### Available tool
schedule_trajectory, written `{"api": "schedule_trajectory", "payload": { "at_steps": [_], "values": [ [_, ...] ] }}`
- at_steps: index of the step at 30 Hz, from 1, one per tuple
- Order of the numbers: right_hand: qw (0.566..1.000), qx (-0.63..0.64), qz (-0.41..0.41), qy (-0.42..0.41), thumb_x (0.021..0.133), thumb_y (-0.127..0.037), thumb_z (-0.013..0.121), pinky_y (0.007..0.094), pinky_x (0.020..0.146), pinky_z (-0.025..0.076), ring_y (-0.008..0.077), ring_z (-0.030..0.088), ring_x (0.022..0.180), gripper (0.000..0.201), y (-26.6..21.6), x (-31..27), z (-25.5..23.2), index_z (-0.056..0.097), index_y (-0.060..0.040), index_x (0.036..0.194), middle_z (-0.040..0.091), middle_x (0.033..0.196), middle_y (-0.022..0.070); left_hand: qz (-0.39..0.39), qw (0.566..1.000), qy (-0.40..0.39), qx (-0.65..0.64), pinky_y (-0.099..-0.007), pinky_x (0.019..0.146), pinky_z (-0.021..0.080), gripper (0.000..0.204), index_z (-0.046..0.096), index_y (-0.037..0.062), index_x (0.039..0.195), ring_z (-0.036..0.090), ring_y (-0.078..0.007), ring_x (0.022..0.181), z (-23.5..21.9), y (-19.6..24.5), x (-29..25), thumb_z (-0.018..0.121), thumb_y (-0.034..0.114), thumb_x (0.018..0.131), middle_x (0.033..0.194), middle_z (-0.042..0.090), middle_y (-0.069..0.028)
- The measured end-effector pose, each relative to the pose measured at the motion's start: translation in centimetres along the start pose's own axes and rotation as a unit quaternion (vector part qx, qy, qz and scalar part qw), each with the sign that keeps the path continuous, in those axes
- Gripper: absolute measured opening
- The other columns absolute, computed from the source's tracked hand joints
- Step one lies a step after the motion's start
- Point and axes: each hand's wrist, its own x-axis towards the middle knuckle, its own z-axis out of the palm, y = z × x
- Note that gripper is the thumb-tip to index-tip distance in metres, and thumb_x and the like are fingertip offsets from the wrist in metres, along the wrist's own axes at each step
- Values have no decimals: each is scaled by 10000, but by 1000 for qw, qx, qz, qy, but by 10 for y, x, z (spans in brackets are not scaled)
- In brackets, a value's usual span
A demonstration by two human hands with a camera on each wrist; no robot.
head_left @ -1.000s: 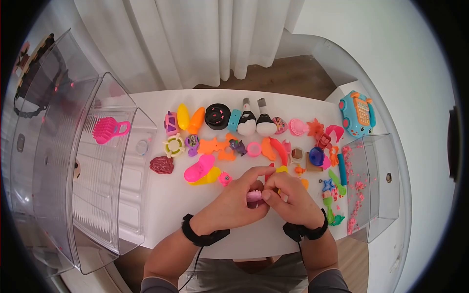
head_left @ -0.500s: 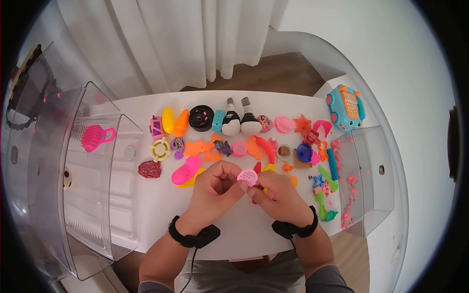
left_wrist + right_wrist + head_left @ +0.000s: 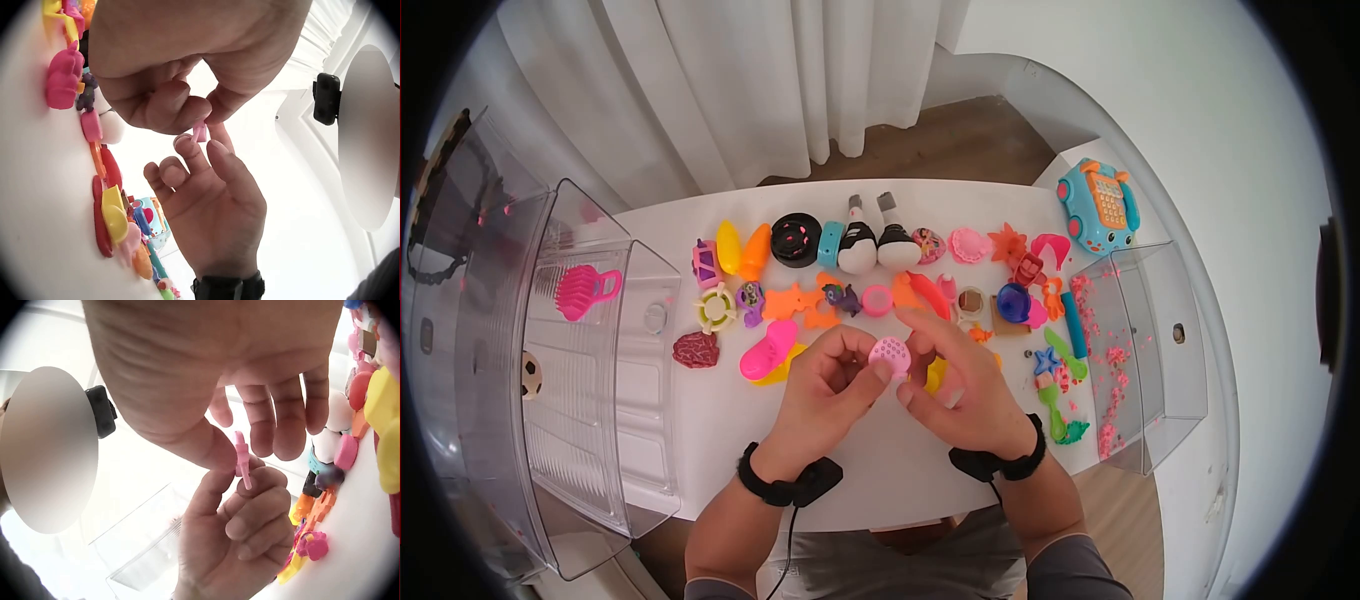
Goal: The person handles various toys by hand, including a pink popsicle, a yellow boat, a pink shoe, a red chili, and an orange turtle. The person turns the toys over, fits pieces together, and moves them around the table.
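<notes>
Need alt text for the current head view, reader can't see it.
A left hand pinches a small pink toy above a white table, the right hand open beside it. Beyond the hands lie rows of toys; clear bins stand at both sides, a toy phone at the far right.

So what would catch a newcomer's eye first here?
Probably the small pink dotted disc at the centre, pinched in the left hand, with the right hand open beside it. Behind the hands, bright toys crowd the white table. To the right, a blue toy phone sits at the far corner, beyond a clear bin scattered with pink bits.
</notes>
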Motion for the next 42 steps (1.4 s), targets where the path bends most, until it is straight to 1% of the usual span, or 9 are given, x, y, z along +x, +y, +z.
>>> {"api": "schedule_trajectory", "payload": {
  "at_steps": [7, 14, 19, 26, 28, 30, 34, 40, 42],
  "values": [
    [994, -86, -33, -52, 815, -11, 780, 320, 712, 517, 203, 617, 824, 742, 10, -1, -2, 516, -74, 1505, 672, 1157, 89, -24, 1000, -16, -13, -195, 533, 371, 129, 595, 32, 1114, 497, -12, 636, 1, 3, 2, 665, 94, 1024, 932, 636, -2],
    [997, -48, -5, -56, 769, -77, 855, 352, 777, 511, 217, 612, 911, 806, -5, 1, 3, 512, -62, 1498, 651, 1155, 78, -30, 999, -12, -27, -206, 481, 323, 101, 588, 48, 1082, 453, -35, 559, -2, 1, 2, 627, 131, 1040, 858, 620, -17],
    [985, -154, -60, -47, 737, -88, 875, 377, 841, 518, 258, 617, 937, 823, 2, 2, 1, 522, -68, 1480, 641, 1157, 106, -44, 999, -16, -23, -203, 477, 322, 105, 579, 55, 1071, 452, -40, 549, 0, 3, 2, 635, 134, 1032, 854, 623, -20],
    [992, -108, -55, -30, 709, -113, 906, 380, 903, 524, 275, 612, 1074, 820, 3, 2, -2, 568, -109, 1455, 634, 1178, 112, -101, 988, -47, -108, -215, 540, 351, 482, 607, 15, 1273, 508, -43, 668, -6, -1, -1, 512, 449, 1086, 888, 627, -5],
    [994, -92, -58, -20, 733, -195, 925, 417, 1027, 471, 313, 581, 1187, 775, 1, 1, -3, 588, -69, 1420, 597, 1288, 140, -100, 987, -62, -109, -216, 545, 348, 564, 606, 9, 1323, 509, -47, 676, -8, 0, -2, 491, 506, 1084, 883, 620, -1],
    [995, -75, -57, -20, 719, -170, 930, 412, 997, 497, 313, 574, 1189, 801, -1, 0, -2, 588, -85, 1438, 565, 1313, 149, -89, 976, -161, -117, -215, 555, 345, 599, 605, 2, 1358, 503, -47, 686, -12, 2, -3, 562, 521, 1061, 876, 610, 4],
    [996, -52, -60, -30, 740, -258, 934, 427, 1035, 464, 314, 542, 1240, 787, 2, 0, -1, 588, -83, 1426, 537, 1328, 146, -123, 972, -165, -111, -212, 559, 336, 619, 593, 0, 1362, 485, -44, 682, -10, 2, -7, 636, 520, 1028, 891, 602, 7],
    [996, -49, -76, -17, 737, -206, 928, 437, 1066, 446, 321, 537, 1279, 777, 6, -1, 4, 561, -80, 1409, 537, 1346, 160, -98, 973, -175, -112, -210, 554, 322, 637, 572, 20, 1346, 463, -37, 675, -10, -7, -2, 718, 519, 977, 959, 598, 8],
    [996, -46, -72, -16, 736, -197, 925, 440, 1070, 442, 323, 535, 1286, 774, 7, -2, 3, 554, -77, 1405, 536, 1354, 163, -115, 979, -150, -71, -217, 618, 408, 701, 584, 54, 1216, 526, -80, 759, -8, -4, -1, 716, 667, 903, 955, 576, -7]
  ]
}}
